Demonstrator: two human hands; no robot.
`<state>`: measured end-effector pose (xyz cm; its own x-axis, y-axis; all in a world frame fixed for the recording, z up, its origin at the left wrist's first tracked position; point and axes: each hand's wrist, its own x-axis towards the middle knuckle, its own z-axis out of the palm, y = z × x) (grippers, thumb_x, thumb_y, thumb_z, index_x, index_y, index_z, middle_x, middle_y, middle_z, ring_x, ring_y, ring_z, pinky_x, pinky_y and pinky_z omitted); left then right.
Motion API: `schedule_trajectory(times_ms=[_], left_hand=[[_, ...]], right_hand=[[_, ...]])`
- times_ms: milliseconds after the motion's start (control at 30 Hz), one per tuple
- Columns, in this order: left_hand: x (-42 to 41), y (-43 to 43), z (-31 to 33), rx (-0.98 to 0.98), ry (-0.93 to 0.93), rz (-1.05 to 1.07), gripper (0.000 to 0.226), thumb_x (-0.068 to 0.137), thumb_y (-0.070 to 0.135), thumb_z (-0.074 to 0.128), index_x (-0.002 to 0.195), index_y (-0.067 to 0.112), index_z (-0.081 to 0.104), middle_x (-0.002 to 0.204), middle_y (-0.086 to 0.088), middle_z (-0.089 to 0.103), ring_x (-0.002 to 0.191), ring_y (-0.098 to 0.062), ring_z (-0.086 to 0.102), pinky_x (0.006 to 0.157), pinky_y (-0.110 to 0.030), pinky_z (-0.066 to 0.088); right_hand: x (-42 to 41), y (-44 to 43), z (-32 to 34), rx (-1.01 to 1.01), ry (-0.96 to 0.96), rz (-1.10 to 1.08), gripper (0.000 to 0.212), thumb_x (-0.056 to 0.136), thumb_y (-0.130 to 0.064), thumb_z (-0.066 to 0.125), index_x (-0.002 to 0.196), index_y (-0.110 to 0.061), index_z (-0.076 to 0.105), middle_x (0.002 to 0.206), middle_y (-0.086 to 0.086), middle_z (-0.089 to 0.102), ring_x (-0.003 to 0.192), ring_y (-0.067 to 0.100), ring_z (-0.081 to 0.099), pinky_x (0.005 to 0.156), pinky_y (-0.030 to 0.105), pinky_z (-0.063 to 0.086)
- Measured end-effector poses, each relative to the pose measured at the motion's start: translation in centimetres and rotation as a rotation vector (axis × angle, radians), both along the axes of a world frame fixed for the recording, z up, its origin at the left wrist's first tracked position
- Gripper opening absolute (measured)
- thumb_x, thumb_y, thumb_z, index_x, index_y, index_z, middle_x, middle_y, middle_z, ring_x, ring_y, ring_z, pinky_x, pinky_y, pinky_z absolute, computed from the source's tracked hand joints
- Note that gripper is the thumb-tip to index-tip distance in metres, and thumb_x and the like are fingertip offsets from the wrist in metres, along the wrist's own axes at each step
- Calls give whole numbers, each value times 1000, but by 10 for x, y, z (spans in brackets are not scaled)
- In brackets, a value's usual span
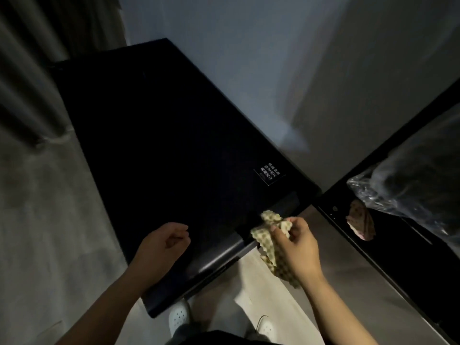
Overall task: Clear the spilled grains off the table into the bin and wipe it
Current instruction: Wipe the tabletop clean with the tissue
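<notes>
Clearly soft and light, the cloth (270,242) hangs bunched in the right hand's (295,247) pinch at lower centre, while the left hand (161,245) curls empty.

A: What does the worktop (154,135) look like?

B: A dark, glossy rectangular slab running diagonally from the upper left of the frame down to the lower centre, with a small white-lettered label near its right edge. No grains can be made out on it in this dim light.

A: And the cloth (270,239)?

B: A pale, waffle-textured rag with scalloped edges, bunched up and hanging just off the worktop's near right corner, right of centre in the lower frame.

A: The bin (398,235)?

B: At the right edge of the frame, dark-bodied, lined with a crinkled clear plastic bag, apart from the worktop.
</notes>
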<state>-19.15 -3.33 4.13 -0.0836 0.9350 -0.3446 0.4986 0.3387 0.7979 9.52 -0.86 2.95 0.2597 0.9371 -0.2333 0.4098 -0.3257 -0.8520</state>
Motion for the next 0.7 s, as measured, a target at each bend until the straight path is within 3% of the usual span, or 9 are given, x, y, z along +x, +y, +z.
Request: schedule_trajectory(times_ms=[133,233,333,467,500,567,633,700], left_hand=[[-27,33,-2,-5,-10,-96,23,88,18,66,106,30,59,98,12,66,89,3,62,69,-4,44],[-24,53,-4,-6,-2,-175,23,87,16,66,106,27,60,97,11,65,87,7,61,68,-2,42],[-10,71,-12,-18,14,-215,22,87,16,66,103,30,59,98,13,64,87,7,60,69,-3,41],[7,95,-27,-66,97,-268,22,86,19,66,104,30,60,98,12,62,89,0,60,74,-8,42],[11,102,-30,-78,121,-287,23,86,19,66,106,28,60,98,12,61,91,-1,60,77,-11,45],[17,117,-36,-75,183,-347,27,87,20,67,112,24,60,100,14,60,93,-1,58,82,-13,47],[23,131,-40,-48,266,-404,31,87,23,66,118,21,59,104,13,59,93,0,57,80,-7,41],[27,147,-43,-20,342,-448,35,89,25,64,123,19,57,112,8,59,97,-1,55,82,-8,38]], right_hand=[[-12,7,-13,-190,49,-86,31,85,-21,73,111,-23,58,102,-2,70,90,15,66,79,29,51],[-6,12,-17,-185,-169,-90,27,89,-22,67,116,-19,65,112,8,63,91,18,62,83,27,47],[3,24,-24,-162,-297,-137,29,93,-25,64,117,-11,69,113,11,58,89,22,59,77,19,38],[13,49,-36,-205,-238,-139,17,92,-19,66,108,-12,66,100,13,64,70,31,67,41,23,48],[16,58,-40,-220,-212,-168,16,91,-18,67,106,-15,62,96,13,65,68,34,68,40,29,52],[21,77,-54,-222,-229,-195,23,89,-19,70,107,-15,57,95,13,67,76,35,69,57,40,58],[20,96,-63,-221,-236,-177,25,87,-18,72,108,-9,61,95,12,69,88,31,67,70,26,49],[16,111,-73,-200,-167,-137,18,88,-9,68,105,-7,65,87,6,67,79,17,68,62,10,41]])
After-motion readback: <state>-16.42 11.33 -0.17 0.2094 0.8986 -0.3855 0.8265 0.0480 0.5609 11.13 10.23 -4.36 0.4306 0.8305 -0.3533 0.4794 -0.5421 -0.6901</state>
